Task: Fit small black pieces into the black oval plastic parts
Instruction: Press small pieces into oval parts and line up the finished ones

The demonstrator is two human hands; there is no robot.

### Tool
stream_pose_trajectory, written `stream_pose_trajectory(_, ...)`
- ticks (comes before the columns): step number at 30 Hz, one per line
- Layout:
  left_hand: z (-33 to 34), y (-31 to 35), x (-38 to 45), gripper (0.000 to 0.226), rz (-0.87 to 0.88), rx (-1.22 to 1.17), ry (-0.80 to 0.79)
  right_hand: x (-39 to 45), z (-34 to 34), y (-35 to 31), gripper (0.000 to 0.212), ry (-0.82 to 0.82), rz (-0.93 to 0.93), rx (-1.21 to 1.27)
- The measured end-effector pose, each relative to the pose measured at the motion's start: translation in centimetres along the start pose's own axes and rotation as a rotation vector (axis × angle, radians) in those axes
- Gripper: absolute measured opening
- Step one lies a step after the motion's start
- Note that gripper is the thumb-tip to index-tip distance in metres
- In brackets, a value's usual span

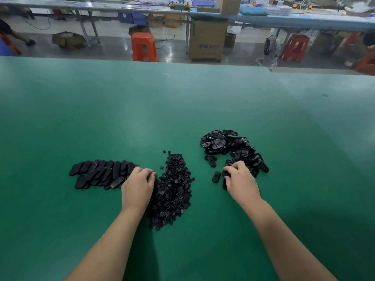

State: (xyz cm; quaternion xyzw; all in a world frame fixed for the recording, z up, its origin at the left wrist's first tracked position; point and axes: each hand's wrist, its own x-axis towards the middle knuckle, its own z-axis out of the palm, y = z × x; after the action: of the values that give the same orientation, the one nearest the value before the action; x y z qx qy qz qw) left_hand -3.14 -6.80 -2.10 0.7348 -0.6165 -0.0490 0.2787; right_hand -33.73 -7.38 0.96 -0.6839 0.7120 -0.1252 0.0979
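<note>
A heap of small black round pieces [174, 185] lies in the middle of the green table [142, 110]. My left hand [138, 184] rests on the heap's left edge with fingers curled down into the pieces; what the fingertips hold is hidden. To the left, black oval parts [101, 173] lie in overlapping rows. A loose pile of black oval parts [229, 146] sits at the right. My right hand [240, 180] is at that pile's near edge, fingers curled around a black oval part [224, 174]. Another loose oval [216, 176] lies just left of it.
The table's far edge runs across the upper view. Beyond it are an orange stool [144, 46], a cardboard box [208, 40], a red stool [295, 47] and long workbenches [284, 20] with boxes. A person's leg shows at the far left [18, 36].
</note>
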Motion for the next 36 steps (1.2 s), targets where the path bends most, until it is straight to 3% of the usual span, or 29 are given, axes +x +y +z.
stream_pose_trajectory(6,0.0,0.1,0.1,0.012,0.014,0.007,0.003,0.6,-0.9,0.2,0.02,0.005,-0.022,0.024)
stream_pose_trajectory(9,-0.1,0.2,0.1,0.012,0.019,-0.011,0.012,0.6,-1.5,-0.2,0.012,0.08,-0.049,0.148)
stream_pose_trajectory(12,-0.4,0.4,0.0,0.011,-0.013,-0.072,0.02,0.3,-2.2,-1.3,0.005,0.14,-0.003,0.46)
stream_pose_trajectory(17,-0.5,0.5,-0.2,0.015,-0.092,-0.149,0.033,-1.4,-1.4,-4.0,0.004,-0.056,0.139,1.138)
stream_pose_trajectory(20,-0.8,0.7,-0.3,0.015,-0.065,-0.157,0.048,-2.3,0.0,-4.9,0.005,-0.124,0.198,1.349)
stream_pose_trajectory(25,-0.8,0.7,-0.4,0.003,0.038,-0.148,0.064,-3.1,1.9,-5.3,0.022,-0.124,0.176,1.277)
stream_pose_trajectory(32,-0.7,0.5,-0.2,0.011,0.078,-0.125,0.096,-4.0,3.0,-5.4,0.045,-0.019,0.028,1.074)
stream_pose_trajectory(36,-0.9,0.5,-0.1,0.02,0.033,-0.217,0.088,-3.7,3.2,-5.4,0.042,-0.018,0.019,1.034)
